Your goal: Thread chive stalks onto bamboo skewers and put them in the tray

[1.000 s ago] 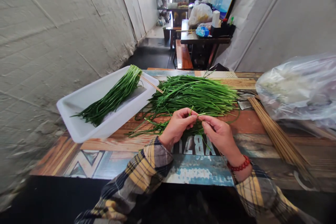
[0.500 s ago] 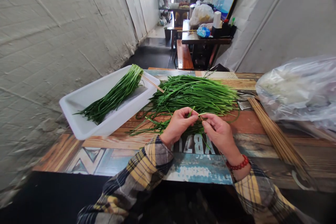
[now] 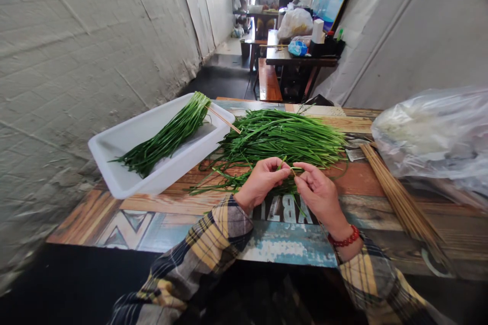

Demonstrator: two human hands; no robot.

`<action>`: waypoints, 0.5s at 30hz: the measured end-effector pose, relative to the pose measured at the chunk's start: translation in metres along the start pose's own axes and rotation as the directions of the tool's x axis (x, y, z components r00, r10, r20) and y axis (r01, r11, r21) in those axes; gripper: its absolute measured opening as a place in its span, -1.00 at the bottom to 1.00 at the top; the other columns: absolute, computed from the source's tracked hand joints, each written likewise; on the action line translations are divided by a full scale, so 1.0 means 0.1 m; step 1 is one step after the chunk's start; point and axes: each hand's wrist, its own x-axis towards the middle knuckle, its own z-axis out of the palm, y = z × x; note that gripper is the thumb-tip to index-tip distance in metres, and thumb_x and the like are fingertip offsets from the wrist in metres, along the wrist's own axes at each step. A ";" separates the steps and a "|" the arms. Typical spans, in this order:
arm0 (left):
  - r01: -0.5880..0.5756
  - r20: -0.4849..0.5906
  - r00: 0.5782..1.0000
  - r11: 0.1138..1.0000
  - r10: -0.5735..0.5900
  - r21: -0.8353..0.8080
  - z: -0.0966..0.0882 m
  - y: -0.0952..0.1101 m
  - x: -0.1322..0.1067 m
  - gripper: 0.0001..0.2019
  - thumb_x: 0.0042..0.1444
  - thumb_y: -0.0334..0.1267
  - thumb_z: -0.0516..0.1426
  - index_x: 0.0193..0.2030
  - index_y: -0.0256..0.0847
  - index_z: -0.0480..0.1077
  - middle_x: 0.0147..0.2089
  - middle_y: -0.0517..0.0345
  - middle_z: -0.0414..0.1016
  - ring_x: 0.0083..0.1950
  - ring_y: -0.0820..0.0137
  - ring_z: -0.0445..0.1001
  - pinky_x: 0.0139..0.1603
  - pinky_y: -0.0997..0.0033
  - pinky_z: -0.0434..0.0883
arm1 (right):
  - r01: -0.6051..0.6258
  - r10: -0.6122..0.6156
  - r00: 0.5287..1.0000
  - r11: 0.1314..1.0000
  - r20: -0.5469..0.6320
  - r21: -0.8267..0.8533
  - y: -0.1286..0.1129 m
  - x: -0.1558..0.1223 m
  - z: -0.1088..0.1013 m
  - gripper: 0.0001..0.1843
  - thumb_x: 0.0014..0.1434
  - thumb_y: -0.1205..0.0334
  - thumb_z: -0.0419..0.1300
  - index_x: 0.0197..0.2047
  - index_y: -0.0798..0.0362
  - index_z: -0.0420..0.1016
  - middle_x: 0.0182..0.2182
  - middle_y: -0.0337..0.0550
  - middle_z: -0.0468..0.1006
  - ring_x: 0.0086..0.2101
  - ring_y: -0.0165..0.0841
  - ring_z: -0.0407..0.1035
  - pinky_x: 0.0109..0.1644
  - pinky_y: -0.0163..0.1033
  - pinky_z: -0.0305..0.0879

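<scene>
Glossy leaves, smooth plastic tub, worn wood-look tabletop, shiny plastic bag, matt wooden sticks

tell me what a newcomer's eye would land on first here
Most likely the bright heap of long greens in the middle of the table. In front of it, the left hand pinches a green strand close to the right hand, with a red bead bracelet at the wrist. To the left, a white tray holds a bundle of greens.
</scene>
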 end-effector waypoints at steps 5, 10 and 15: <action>0.002 0.001 1.000 1.000 -0.002 0.029 0.01 0.02 -0.01 -0.76 -0.09 -0.20 0.27 -0.45 -0.33 0.36 -0.50 0.30 0.29 -0.55 0.66 0.16 -0.51 0.58 0.11 | 0.010 -0.010 1.000 0.999 -0.010 -0.031 0.00 0.00 -0.01 -0.71 0.21 0.18 0.09 0.00 0.04 0.36 -0.59 -0.37 0.29 -0.58 -0.46 0.18 -0.48 -0.34 0.15; 0.008 -0.001 1.000 0.997 -0.008 0.082 0.02 0.03 -0.02 -0.76 -0.10 -0.18 0.28 -0.46 -0.33 0.37 -0.48 0.27 0.31 -0.52 0.64 0.17 -0.49 0.59 0.13 | 0.005 -0.006 1.000 0.999 -0.013 -0.047 0.01 0.01 0.00 -0.75 0.20 0.17 0.09 -0.06 0.05 0.37 -0.60 -0.37 0.31 -0.59 -0.46 0.19 -0.49 -0.35 0.14; -0.009 0.039 0.999 0.991 0.003 0.135 0.01 -0.01 -0.01 -0.75 -0.10 -0.16 0.27 -0.46 -0.34 0.39 -0.48 0.24 0.33 -0.50 0.62 0.17 -0.49 0.59 0.12 | -0.036 0.035 0.999 0.999 -0.033 -0.032 0.00 0.01 0.00 -0.80 0.19 0.13 0.11 -0.16 0.05 0.38 -0.60 -0.35 0.36 -0.62 -0.47 0.19 -0.53 -0.36 0.12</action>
